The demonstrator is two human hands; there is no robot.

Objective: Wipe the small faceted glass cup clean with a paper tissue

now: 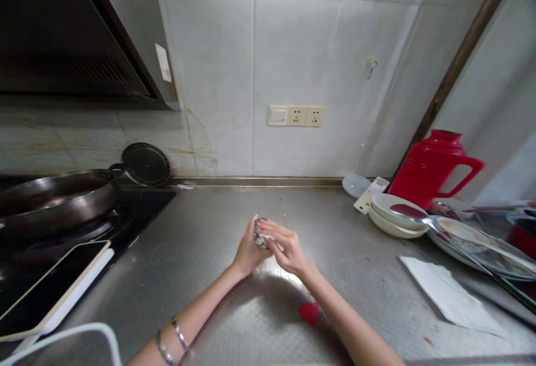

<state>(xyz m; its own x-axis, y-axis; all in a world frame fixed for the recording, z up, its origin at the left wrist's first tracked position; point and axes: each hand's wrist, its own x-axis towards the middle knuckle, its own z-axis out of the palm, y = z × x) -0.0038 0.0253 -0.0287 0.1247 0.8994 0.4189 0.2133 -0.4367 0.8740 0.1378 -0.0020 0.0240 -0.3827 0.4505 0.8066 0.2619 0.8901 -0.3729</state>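
Note:
Both my hands meet over the middle of the steel counter [218,232]. My left hand [248,251] cups a small crumpled silvery ball [262,239] that looks like steel wool or foil. My right hand [286,249] has its fingers closed on the same ball from the right side. Most of the ball is hidden between the fingers. Bracelets [172,341] show on my left wrist.
A dark pan [54,198] sits on the stove at left, with a round lid [145,164] leaning on the wall. A tablet [50,290] lies at the near left. At right stand a red jug [431,168], stacked bowls [396,212], plates [477,240] and a paper sheet [450,296]. A small red thing [309,313] lies under my right forearm.

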